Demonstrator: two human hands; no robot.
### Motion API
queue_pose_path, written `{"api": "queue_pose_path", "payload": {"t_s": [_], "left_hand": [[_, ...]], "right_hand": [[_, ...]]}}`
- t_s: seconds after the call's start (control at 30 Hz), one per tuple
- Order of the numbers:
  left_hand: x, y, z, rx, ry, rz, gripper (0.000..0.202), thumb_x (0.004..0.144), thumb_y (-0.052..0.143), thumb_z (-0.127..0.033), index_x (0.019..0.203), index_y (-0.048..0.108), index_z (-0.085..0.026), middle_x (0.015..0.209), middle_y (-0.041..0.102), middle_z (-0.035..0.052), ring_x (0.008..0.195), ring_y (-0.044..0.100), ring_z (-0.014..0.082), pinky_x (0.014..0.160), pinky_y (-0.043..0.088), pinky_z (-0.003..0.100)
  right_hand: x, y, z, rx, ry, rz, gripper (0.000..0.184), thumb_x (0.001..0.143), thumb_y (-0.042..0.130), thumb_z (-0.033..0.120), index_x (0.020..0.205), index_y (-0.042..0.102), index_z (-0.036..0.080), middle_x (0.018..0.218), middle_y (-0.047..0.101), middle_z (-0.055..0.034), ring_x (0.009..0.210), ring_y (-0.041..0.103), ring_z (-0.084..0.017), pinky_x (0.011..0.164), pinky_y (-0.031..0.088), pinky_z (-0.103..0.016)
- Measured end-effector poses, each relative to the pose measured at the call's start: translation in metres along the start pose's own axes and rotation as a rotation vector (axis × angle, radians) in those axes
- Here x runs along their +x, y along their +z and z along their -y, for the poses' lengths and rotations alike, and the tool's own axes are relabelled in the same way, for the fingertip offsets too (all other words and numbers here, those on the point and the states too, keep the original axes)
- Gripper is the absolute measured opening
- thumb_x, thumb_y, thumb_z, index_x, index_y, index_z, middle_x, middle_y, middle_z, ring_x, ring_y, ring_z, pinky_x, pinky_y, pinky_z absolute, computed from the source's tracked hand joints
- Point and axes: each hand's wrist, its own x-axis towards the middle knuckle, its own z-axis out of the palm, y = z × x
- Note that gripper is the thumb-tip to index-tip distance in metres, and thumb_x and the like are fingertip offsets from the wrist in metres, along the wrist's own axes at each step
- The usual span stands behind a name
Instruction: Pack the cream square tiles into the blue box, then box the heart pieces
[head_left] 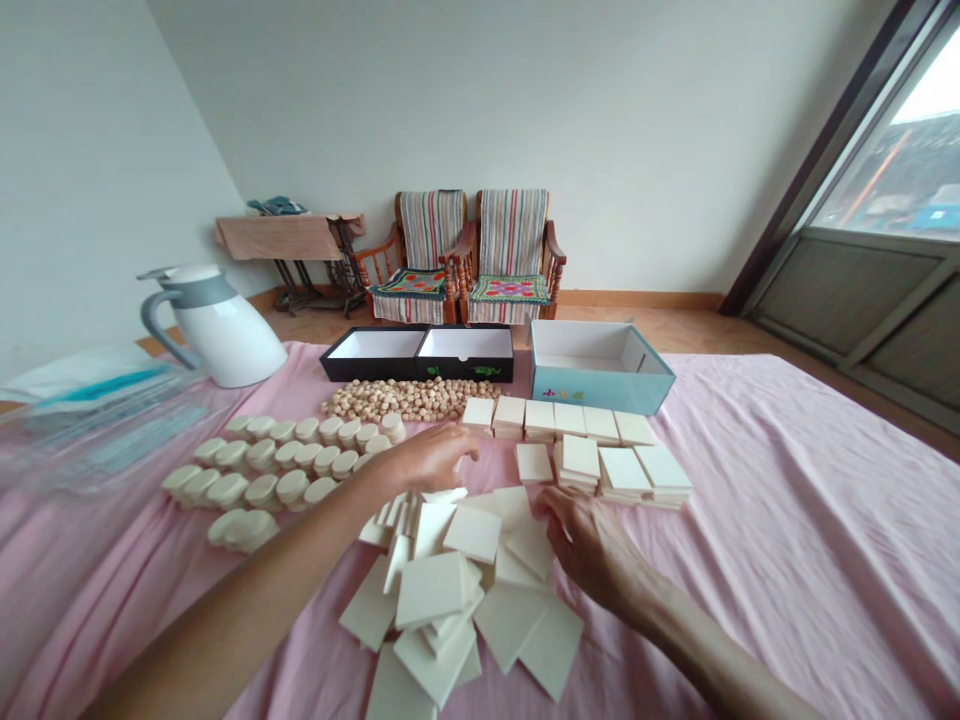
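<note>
My left hand (433, 458) hovers palm down between the rows of round wooden discs and the square tiles. Its fingers are loosely bent and apart, with no piece visible in them. My right hand (589, 540) is at the right edge of a loose heap of pale square wooden tiles (431, 590). Its fingers are bent and a little apart, the tips close to the heap's upper tiles; I see nothing held. Just beyond it, a single square tile (533, 462) lies beside short tile stacks (622, 470). Another row of tile stacks (570, 418) runs behind.
Stacked round discs (262, 490) stand in rows at left. Small wooden beads (405, 398) lie before a black two-part box (375, 366). A light-blue box (600, 385), white jug (232, 335) and clear plastic packaging (112, 420) share the pink cloth (810, 520). Two chairs (510, 240) stand behind.
</note>
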Motion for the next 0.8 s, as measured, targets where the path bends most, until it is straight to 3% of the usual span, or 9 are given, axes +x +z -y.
{"api": "queue_pose_path", "payload": {"t_s": [0.17,0.37,0.63,0.8], "left_hand": [[-0.018,-0.017,-0.002,0.043,0.022,0.091,0.037,0.067,0.063,-0.013,0.103,0.066,-0.021,0.107,0.066,0.0039,0.102,0.059,0.0207,0.089,0.043,0.027],[-0.02,-0.009,0.003,0.031,-0.104,0.11,0.023,0.063,0.065,-0.017,0.086,0.067,-0.019,0.072,0.064,-0.0011,0.068,0.057,0.0169,0.061,0.039,0.024],[-0.014,-0.005,0.004,-0.126,-0.121,-0.07,0.023,0.061,0.059,-0.009,0.081,0.066,-0.019,0.067,0.06,-0.0022,0.065,0.055,0.0147,0.059,0.036,0.022],[-0.003,-0.012,0.005,-0.299,-0.215,-0.297,0.021,0.07,0.055,-0.014,0.088,0.065,-0.016,0.071,0.062,0.0003,0.067,0.057,0.0143,0.058,0.04,0.022]], "right_hand": [[-0.002,-0.001,0.0,-0.02,-0.023,0.003,0.019,0.079,0.038,0.005,0.075,0.051,0.018,0.073,0.058,-0.003,0.071,0.051,-0.015,0.066,0.034,-0.025],[-0.001,0.001,0.0,-0.027,-0.031,-0.001,0.018,0.081,0.04,0.006,0.074,0.051,0.018,0.074,0.058,-0.0031,0.074,0.05,-0.016,0.067,0.034,-0.026],[0.001,0.003,-0.001,-0.035,-0.04,-0.008,0.018,0.084,0.041,0.007,0.073,0.051,0.017,0.078,0.058,-0.0043,0.076,0.05,-0.016,0.068,0.035,-0.026],[0.002,0.005,-0.002,-0.017,-0.047,-0.029,0.018,0.084,0.042,0.006,0.075,0.052,0.017,0.08,0.058,-0.0045,0.08,0.051,-0.016,0.071,0.036,-0.026]]}}
